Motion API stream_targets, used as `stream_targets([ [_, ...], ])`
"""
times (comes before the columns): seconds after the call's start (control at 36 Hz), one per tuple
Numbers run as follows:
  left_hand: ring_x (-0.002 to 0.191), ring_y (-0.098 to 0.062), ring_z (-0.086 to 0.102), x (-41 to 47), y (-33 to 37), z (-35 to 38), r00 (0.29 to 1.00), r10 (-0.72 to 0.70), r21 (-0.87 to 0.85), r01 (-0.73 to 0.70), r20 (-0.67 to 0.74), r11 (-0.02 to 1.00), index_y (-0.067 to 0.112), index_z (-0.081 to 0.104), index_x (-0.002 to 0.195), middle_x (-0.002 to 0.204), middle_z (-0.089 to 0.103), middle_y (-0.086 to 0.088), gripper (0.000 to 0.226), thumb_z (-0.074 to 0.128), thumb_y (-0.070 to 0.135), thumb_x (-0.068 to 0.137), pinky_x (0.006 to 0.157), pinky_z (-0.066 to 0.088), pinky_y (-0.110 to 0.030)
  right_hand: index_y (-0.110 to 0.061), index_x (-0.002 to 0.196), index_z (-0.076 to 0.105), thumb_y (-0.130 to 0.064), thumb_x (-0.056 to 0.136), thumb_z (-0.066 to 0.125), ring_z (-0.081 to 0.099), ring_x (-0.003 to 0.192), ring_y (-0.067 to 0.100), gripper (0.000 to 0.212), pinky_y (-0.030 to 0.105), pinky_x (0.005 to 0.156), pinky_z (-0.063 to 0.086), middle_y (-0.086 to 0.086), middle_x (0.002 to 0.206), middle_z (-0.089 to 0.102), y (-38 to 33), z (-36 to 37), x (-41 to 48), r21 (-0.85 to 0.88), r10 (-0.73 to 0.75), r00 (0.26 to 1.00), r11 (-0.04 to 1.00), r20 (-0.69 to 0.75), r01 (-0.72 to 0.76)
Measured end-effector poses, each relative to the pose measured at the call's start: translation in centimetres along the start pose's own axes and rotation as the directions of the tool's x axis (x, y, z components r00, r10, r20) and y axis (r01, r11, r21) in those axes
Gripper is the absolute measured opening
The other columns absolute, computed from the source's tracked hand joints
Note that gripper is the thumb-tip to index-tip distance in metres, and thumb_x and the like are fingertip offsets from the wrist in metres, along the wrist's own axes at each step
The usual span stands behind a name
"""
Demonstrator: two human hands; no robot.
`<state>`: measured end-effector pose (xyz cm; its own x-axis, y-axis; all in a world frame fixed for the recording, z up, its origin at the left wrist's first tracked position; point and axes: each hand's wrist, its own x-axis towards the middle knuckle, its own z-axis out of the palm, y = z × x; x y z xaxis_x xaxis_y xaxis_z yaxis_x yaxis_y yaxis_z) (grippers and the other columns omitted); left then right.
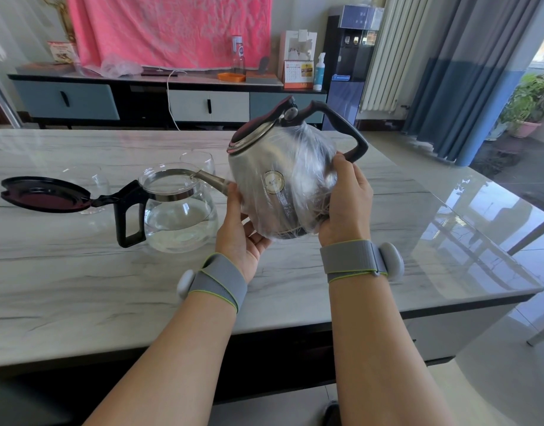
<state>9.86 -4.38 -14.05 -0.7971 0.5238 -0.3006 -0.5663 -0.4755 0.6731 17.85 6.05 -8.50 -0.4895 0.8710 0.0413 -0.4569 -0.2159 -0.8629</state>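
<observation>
The steel kettle, wrapped in clear film, hung tilted above the table, its spout at the mouth of the glass jug; the left grip cupped its underside, thumb against its side; the right grip clasped its other side, just under the handle. The jug stood on the table, lid swung open.

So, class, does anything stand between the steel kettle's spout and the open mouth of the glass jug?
Nothing visible does. The black hinged lid of the round glass jug lies flipped back to the left, and the thin spout of the film-wrapped steel kettle reaches its rim.
</observation>
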Motion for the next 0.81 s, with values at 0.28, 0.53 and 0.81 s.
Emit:
stream_targets([
  [0.28, 0.074, -0.02, 0.074, 0.0, -0.03, 0.03, 1.0, -0.003, 0.003, 0.003, 0.011, 1.0, 0.012, 0.065, 0.105, 0.08, 0.075, -0.006, 0.058, 0.069, 0.065, 0.081, 0.064, 0.061, -0.034, -0.022, 0.091, 0.077, -0.025, 0.102, 0.065, 0.066, 0.104, 0.024, 0.016, 0.055, 0.11, 0.051, 0.001, 0.1, 0.071, -0.02, -0.01, -0.03, -0.001, 0.006, 1.0, 1.0, -0.001, -0.006],
  [0.53, 0.077, -0.02, 0.075, -0.03, -0.02, -0.06, 1.0, 0.005, 0.001, -0.005, 0.02, 1.0, 0.013, 0.065, 0.102, 0.077, 0.075, -0.004, 0.053, 0.067, 0.063, 0.084, 0.067, 0.062, -0.035, -0.023, 0.087, 0.077, -0.024, 0.101, 0.065, 0.065, 0.106, 0.023, 0.018, 0.055, 0.11, 0.05, 0.0, 0.099, 0.071, 0.02, 0.0, -0.02, 0.006, -0.002, 1.0, 1.0, 0.004, 0.002],
  [0.81, 0.074, -0.02, 0.075, -0.07, -0.06, 0.08, 1.0, 0.0, 0.005, 0.0, 0.021, 1.0, 0.013, 0.065, 0.101, 0.077, 0.075, -0.005, 0.054, 0.068, 0.064, 0.083, 0.064, 0.061, -0.035, -0.024, 0.084, 0.077, -0.023, 0.101, 0.065, 0.067, 0.104, 0.026, 0.021, 0.051, 0.106, 0.053, 0.001, 0.097, 0.071, 0.0, 0.03, -0.14, 0.008, 0.0, 1.0, 1.0, -0.001, 0.0],
])
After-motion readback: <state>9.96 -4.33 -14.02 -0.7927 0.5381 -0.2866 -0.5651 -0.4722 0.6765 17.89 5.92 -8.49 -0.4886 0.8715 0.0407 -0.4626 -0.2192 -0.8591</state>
